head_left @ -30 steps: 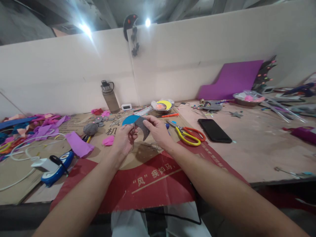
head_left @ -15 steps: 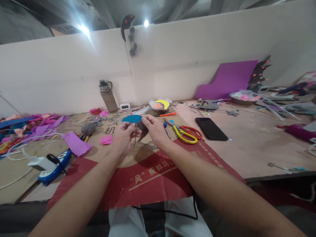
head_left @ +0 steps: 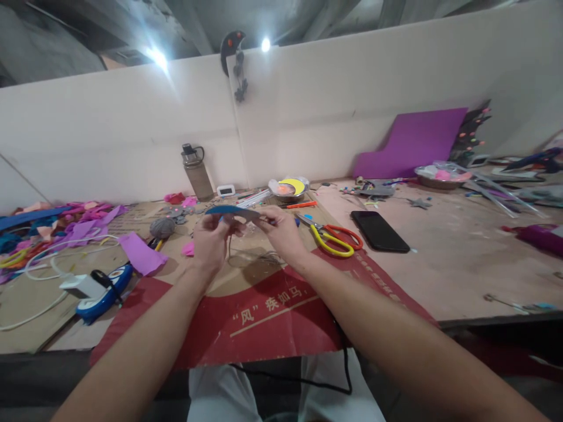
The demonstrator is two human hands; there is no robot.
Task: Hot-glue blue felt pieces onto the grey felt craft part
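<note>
A curved piece that looks like felt, blue on top (head_left: 225,209) and grey toward its right end, is held up between my two hands above the cardboard. My left hand (head_left: 212,241) is closed on the piece's left part, thumb pressed to it. The right end is pinched by my right hand (head_left: 281,231). Grey yarn (head_left: 229,249) hangs below my left hand toward the cardboard; its upper end is hidden by the fingers. To the right of my right hand lie scissors (head_left: 336,239) with yellow and red handles, partly spread.
Red and brown cardboard (head_left: 268,328) covers the table's front. A black phone (head_left: 379,231) lies to the right. On the left are a power strip (head_left: 105,296), a grey yarn ball (head_left: 162,227) and coloured scraps (head_left: 83,225). A bottle (head_left: 197,176) and bowl (head_left: 289,189) stand behind.
The blue-and-grey piece has been tilted so that its face shows nearly edge-on, and its grey part is raised. My left hand has moved slightly left. The view has shifted a little.
</note>
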